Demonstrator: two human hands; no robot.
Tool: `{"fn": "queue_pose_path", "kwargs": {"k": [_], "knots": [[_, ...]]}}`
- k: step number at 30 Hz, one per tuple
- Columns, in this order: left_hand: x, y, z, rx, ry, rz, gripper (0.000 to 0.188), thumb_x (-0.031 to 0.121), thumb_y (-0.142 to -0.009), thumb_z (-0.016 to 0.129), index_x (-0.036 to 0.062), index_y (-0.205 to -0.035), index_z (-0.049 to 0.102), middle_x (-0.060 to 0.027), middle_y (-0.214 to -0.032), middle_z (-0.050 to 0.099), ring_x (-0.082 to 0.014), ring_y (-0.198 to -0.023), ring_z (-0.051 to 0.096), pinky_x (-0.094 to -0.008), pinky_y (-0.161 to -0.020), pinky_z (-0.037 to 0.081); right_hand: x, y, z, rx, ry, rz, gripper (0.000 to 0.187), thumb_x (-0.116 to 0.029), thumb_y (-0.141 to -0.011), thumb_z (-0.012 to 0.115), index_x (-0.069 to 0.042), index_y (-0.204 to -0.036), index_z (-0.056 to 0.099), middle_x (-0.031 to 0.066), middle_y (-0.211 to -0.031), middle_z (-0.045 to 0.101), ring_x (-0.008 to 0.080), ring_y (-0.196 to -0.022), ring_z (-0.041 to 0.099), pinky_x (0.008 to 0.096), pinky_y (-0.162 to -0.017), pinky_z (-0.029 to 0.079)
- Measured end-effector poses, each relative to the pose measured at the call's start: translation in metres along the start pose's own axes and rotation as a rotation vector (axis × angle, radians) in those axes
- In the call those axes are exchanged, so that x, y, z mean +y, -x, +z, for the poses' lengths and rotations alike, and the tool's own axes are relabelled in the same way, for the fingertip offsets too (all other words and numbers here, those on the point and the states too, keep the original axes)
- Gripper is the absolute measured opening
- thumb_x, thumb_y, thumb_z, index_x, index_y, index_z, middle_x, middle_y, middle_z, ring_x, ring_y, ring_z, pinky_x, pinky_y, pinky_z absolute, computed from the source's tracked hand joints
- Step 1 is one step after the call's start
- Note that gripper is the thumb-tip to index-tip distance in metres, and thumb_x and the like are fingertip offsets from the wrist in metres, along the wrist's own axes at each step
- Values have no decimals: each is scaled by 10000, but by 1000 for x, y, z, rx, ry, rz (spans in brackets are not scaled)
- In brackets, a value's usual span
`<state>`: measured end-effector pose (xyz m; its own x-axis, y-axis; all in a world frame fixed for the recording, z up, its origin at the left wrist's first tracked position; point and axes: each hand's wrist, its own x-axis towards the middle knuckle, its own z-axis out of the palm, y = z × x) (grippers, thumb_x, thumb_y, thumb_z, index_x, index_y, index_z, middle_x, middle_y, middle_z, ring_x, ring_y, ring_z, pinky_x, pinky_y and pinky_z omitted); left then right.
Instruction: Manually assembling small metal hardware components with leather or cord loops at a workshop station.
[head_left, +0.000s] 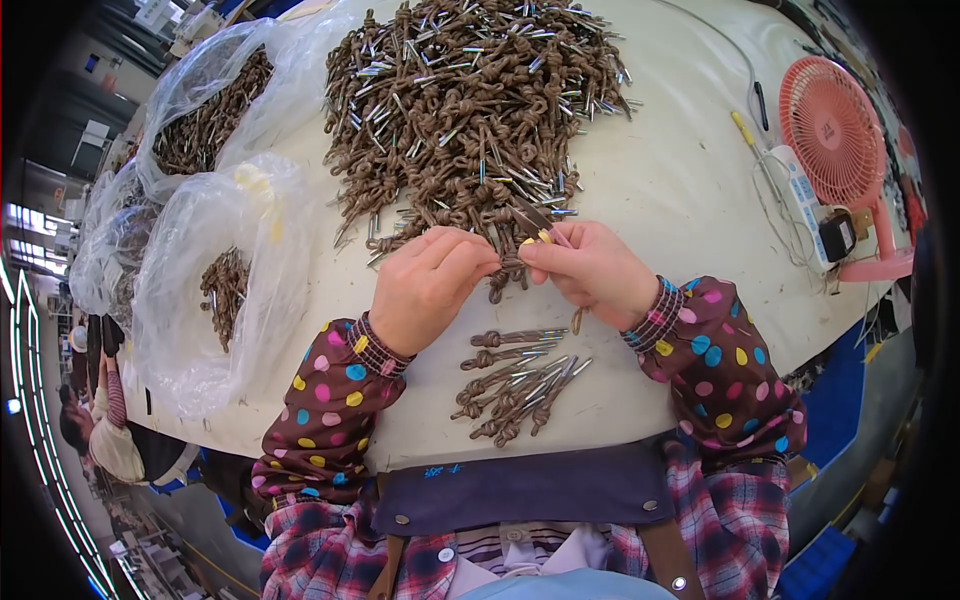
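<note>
Both hands meet over the table, just below a big heap of knotted brown cords (450,130) with shiny metal tips. My left hand (430,285) is closed, thumb and forefinger pinching what looks like one brown cord, mostly hidden by the fingers. In my right hand (590,270) is a pair of small scissors (532,214), dark blades pointing up and left toward the heap. Yellow wrapping shows on that hand's fingertips, close to the left fingers. A loose group of knotted cords (515,390) lies nearer me, their metal tips mostly pointing right.
Clear plastic bags (170,300) holding more brown cords stand along the left. To the right are a pink fan (835,130), a white power strip (800,205) with a black plug, a yellow-handled tool (742,128) and loose cables. Another person (110,440) is at far left.
</note>
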<state>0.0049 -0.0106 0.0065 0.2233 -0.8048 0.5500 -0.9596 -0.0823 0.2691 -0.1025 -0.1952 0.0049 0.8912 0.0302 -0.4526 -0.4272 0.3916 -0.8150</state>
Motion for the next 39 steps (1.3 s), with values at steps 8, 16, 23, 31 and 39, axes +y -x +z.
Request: {"fn": "queue_pose_path", "kwargs": {"k": [8,16,23,31,39], "knots": [[7,8,10,-89,472,-571,101,129,-955,509,32,-960,480,-94,-700,601,-209,-558,603,-321,-510,463,18,-10,-6,297,628,-686,299,-324,-832,693,-58,-863,560,48,-772,618,88,-527,522,240,-466,395],[6,11,8,-96,354,-531,108,116,-937,521,27,-958,463,-142,-772,594,-347,-658,591,-383,-561,455,3,5,6,511,1473,-1138,335,-375,-717,739,-102,-770,553,17,-736,533,182,-524,540,277,-463,417],[10,7,6,-106,323,-515,118,115,-927,535,27,-949,460,-149,-785,598,-367,-680,589,-399,-569,458,2,5,10,488,1649,-1215,294,-335,-725,727,-138,-706,509,-2,-676,445,146,-487,494,272,-436,377],[9,8,8,-77,330,-484,123,116,-925,538,26,-944,457,-152,-789,599,-370,-690,590,-398,-576,463,3,5,11,492,1696,-1247,278,-318,-748,706,-139,-707,497,-2,-677,434,127,-509,495,268,-444,369],[7,9,9,-65,323,-437,123,116,-931,529,24,-951,450,-150,-795,603,-370,-702,594,-394,-586,467,2,3,10,460,1666,-1289,283,-327,-730,715,-138,-717,506,-9,-683,454,129,-506,489,273,-445,365]]}}
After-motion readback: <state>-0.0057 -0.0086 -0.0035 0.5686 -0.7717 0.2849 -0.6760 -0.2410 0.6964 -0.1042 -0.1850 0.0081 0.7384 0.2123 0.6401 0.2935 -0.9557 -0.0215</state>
